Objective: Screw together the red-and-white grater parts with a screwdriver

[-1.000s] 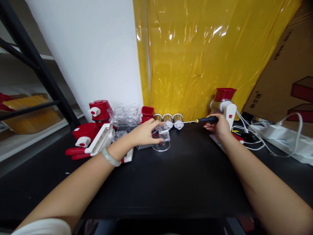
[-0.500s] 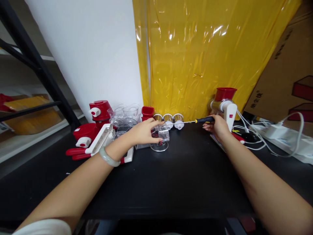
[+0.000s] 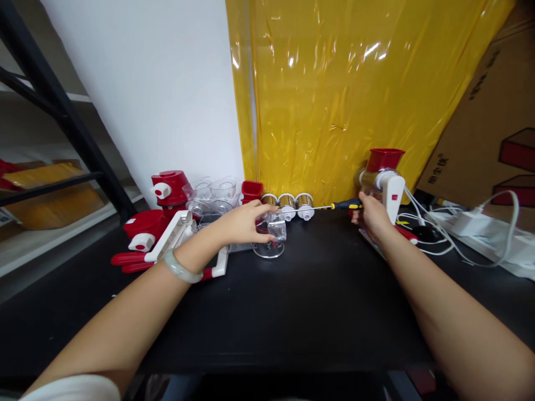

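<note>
My left hand (image 3: 242,225) is wrapped over a clear plastic part with a round base (image 3: 271,236) that rests on the black table (image 3: 292,301). A pale bangle sits on that wrist. My right hand (image 3: 373,217) grips a screwdriver (image 3: 334,206) with a black and yellow handle; its shaft points left toward three small metal drums (image 3: 288,204). Just behind my right hand stands an assembled grater with a red hopper and white body (image 3: 387,177).
Red and white grater parts (image 3: 161,223) and clear plastic pieces (image 3: 213,195) are piled at the back left. A yellow plastic sheet (image 3: 334,94) leans on the wall. A cardboard box (image 3: 493,133), white cables and a power strip (image 3: 476,228) lie at the right. A black shelf frame (image 3: 54,106) stands left.
My left hand has drawn the clear part slightly left and back. My right hand with the screwdriver has lifted a little and moved left, toward the grater.
</note>
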`<move>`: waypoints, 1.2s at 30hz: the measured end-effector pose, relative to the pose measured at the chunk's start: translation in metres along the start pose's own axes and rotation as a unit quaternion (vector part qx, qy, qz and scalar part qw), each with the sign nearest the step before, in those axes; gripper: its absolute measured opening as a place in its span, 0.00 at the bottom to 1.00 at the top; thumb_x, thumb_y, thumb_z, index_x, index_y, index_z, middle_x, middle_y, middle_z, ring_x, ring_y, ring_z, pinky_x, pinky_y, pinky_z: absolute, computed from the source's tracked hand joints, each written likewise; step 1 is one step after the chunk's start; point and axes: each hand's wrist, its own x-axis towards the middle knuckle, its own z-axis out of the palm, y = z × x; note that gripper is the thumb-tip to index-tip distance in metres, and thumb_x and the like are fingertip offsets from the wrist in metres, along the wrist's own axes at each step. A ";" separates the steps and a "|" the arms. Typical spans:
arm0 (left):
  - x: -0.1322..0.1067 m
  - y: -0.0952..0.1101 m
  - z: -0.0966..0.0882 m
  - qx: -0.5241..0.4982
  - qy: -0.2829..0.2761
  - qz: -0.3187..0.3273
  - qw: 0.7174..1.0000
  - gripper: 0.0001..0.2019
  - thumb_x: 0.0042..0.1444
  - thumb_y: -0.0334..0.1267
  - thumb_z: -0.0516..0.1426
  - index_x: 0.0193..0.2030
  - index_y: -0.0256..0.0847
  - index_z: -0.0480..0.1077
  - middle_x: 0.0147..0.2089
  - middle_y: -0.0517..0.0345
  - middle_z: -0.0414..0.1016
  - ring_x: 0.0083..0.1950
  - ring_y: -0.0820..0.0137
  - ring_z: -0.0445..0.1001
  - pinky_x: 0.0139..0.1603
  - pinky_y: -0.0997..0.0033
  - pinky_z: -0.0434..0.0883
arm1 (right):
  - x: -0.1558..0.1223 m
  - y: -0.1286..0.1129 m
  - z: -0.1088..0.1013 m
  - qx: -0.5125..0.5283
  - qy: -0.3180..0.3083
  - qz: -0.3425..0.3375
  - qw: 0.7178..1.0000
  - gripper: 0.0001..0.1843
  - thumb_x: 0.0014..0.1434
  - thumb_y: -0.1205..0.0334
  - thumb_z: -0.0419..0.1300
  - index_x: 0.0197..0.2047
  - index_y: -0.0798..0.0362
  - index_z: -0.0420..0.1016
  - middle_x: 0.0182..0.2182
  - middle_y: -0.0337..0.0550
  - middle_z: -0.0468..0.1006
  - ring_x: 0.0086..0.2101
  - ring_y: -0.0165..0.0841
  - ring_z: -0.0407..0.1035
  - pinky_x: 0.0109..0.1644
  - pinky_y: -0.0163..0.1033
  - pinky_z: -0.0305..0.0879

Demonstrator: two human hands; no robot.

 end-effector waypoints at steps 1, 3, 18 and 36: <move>0.000 0.000 -0.001 0.001 -0.003 -0.002 1.000 0.37 0.51 0.58 0.62 0.66 0.49 0.63 0.54 0.48 0.69 0.50 0.58 0.73 0.54 0.57 0.70 | -0.001 -0.001 0.001 -0.002 -0.002 0.002 1.000 0.11 0.67 0.54 0.52 0.34 0.48 0.61 0.13 0.32 0.65 0.12 0.27 0.61 0.16 0.30 0.60; -0.001 0.000 -0.001 0.002 -0.008 -0.008 1.000 0.37 0.51 0.58 0.61 0.66 0.49 0.62 0.55 0.48 0.69 0.50 0.58 0.73 0.53 0.57 0.70 | -0.004 -0.003 0.002 -0.005 -0.003 0.015 1.000 0.10 0.68 0.56 0.50 0.35 0.48 0.61 0.13 0.33 0.66 0.13 0.28 0.63 0.17 0.30 0.62; -0.004 0.004 -0.014 -0.012 -0.059 -0.026 0.998 0.37 0.52 0.56 0.61 0.66 0.45 0.60 0.56 0.49 0.68 0.55 0.57 0.71 0.57 0.60 0.68 | -0.008 0.000 0.002 0.083 -0.081 0.008 0.993 0.07 0.63 0.64 0.50 0.42 0.52 0.67 0.23 0.37 0.76 0.19 0.30 0.74 0.19 0.29 0.65; -0.007 0.003 -0.022 0.012 -0.076 -0.032 0.997 0.38 0.52 0.57 0.61 0.66 0.44 0.58 0.59 0.45 0.68 0.56 0.56 0.71 0.57 0.59 0.67 | -0.011 -0.002 0.005 0.043 -0.108 -0.001 0.993 0.05 0.64 0.64 0.50 0.42 0.51 0.66 0.22 0.39 0.76 0.17 0.29 0.71 0.20 0.29 0.66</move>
